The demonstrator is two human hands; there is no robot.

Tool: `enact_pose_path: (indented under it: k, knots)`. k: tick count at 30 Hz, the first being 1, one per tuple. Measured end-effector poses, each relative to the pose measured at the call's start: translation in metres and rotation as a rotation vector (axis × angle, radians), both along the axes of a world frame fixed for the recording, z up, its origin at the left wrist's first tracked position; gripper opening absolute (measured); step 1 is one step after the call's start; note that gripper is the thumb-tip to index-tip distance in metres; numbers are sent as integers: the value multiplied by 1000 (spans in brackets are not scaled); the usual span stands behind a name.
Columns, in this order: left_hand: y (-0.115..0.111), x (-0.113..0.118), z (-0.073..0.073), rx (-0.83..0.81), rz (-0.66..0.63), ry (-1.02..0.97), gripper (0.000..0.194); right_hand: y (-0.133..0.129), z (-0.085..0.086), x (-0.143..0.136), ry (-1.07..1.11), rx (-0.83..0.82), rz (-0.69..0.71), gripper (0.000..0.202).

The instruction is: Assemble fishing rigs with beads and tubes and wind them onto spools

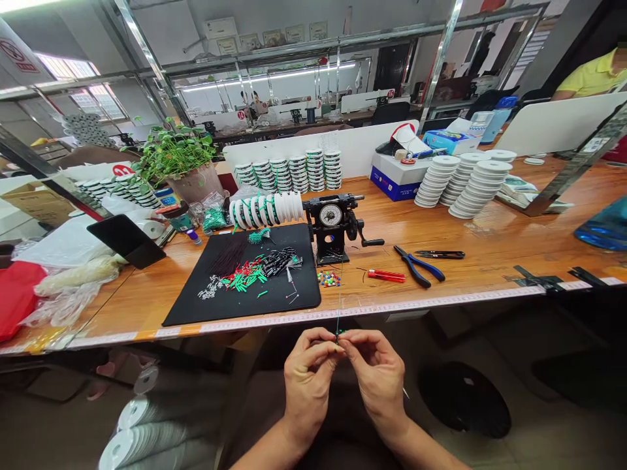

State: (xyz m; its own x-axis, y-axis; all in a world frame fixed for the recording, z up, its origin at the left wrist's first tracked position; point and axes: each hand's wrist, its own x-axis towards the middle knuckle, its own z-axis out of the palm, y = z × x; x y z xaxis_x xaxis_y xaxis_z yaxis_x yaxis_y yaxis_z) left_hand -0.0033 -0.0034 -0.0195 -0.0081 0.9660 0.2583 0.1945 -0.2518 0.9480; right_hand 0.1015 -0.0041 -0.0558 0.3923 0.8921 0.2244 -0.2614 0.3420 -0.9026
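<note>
My left hand (307, 385) and my right hand (379, 378) meet in front of the table edge, fingertips pinched together. A thin fishing line (339, 310) runs down between them from the table. At the fingertips a small dark and green bit (341, 332) shows; the fingers mostly cover it. A thin pale tip (405, 393) sticks out beside my right palm. Beyond the hands stands a black hand-cranked winder (329, 228) with a dial, carrying a row of white spools (267, 210). Small coloured beads (329, 279) lie at its foot.
A black mat (196, 307) holds heaps of green, red and black small parts (249, 273). To the right lie a red case (386, 276), blue-handled pliers (418, 266) and thread snips (439, 254). White spool stacks (480, 189) stand behind. A measuring tape (421, 304) lines the table edge.
</note>
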Motion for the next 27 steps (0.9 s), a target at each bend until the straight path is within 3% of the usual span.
enact_pose_path:
  k: [8, 14, 20, 27]
  knots:
    - [0, -2, -3, 32, 2, 25, 6, -2, -3, 1, -23, 14, -1, 9]
    - [-1, -4, -6, 64, -31, 67, 9, -4, -4, 6, -62, 75, 88, 8]
    - [0, -1, -3, 21, -5, 8, 6, -3, -2, 3, -20, 12, -4, 10]
    - [-1, -4, -4, 39, -9, 55, 6, -3, -3, 1, -21, -2, 6, 7]
